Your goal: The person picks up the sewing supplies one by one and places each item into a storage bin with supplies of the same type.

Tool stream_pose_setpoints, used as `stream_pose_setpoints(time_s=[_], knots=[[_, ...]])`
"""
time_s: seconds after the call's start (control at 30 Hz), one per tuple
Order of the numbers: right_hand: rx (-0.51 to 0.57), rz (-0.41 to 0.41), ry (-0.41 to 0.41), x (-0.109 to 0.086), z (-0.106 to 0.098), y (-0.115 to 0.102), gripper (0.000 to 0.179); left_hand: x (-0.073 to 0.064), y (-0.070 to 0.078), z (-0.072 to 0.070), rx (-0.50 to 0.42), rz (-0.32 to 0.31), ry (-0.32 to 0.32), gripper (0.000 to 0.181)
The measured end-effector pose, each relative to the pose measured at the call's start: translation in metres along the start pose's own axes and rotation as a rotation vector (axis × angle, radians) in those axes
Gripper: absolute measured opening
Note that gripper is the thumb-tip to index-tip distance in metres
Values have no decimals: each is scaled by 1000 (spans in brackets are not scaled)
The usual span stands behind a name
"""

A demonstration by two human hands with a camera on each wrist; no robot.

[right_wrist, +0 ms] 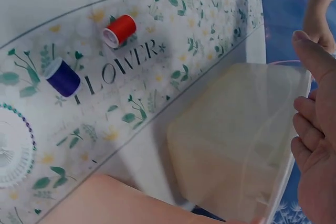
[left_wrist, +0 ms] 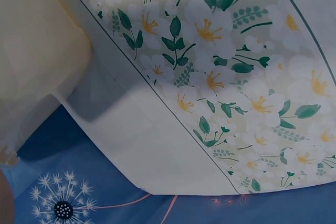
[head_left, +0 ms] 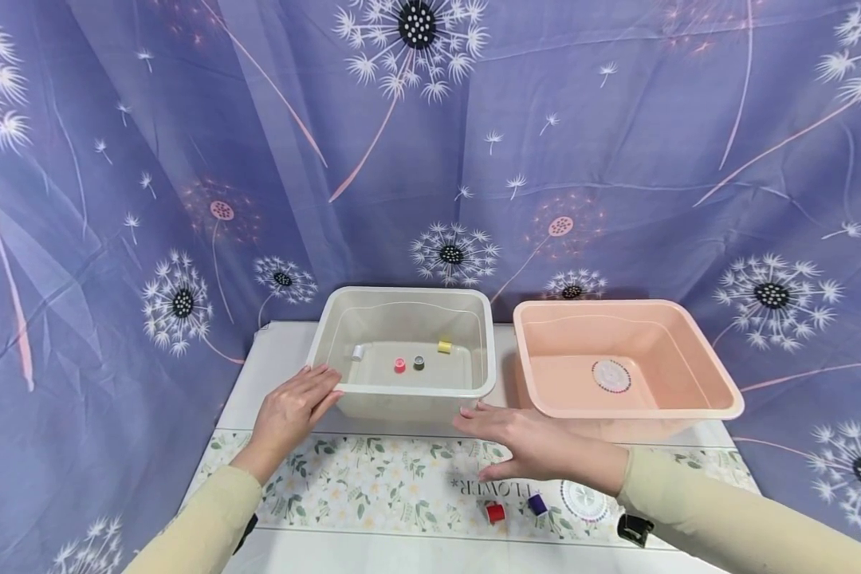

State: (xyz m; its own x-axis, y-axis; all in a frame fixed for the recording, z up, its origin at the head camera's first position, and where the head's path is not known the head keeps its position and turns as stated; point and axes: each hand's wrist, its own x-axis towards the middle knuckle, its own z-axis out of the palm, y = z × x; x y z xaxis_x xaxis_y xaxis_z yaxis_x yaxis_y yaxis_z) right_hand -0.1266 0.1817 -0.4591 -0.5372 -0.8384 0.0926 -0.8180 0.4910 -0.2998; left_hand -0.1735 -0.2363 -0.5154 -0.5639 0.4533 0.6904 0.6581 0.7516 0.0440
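Note:
A pale grey plastic bin stands at the back middle, holding a white thread spool, a pink one, a dark grey one and a yellow one. My left hand rests at the bin's front left corner, fingers extended over the rim. Near the front right corner, my right hand is spread, thumb apart, with nothing in its grasp; whether it touches the bin, I cannot tell. Toward the front lie a red spool and a purple spool.
A peach bin stands right of the grey one, with a round disc of pins inside. Another pin disc lies under my right forearm on the flowered table cover. A blue dandelion curtain hangs behind.

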Motion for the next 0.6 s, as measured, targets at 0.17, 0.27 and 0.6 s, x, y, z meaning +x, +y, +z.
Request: stream_pose_setpoints(time_s=[0.17,0.27,0.6], knots=[[21,-16,17,-5,8,-2,84,0,0,0,-2,4,1,69],[42,-28,39,-8,16,-1,85,-1,-1,1,-3,7,2,69],[99,47,-12,-18,31,-2,86,-2,-1,1,-6,1,8,67]])
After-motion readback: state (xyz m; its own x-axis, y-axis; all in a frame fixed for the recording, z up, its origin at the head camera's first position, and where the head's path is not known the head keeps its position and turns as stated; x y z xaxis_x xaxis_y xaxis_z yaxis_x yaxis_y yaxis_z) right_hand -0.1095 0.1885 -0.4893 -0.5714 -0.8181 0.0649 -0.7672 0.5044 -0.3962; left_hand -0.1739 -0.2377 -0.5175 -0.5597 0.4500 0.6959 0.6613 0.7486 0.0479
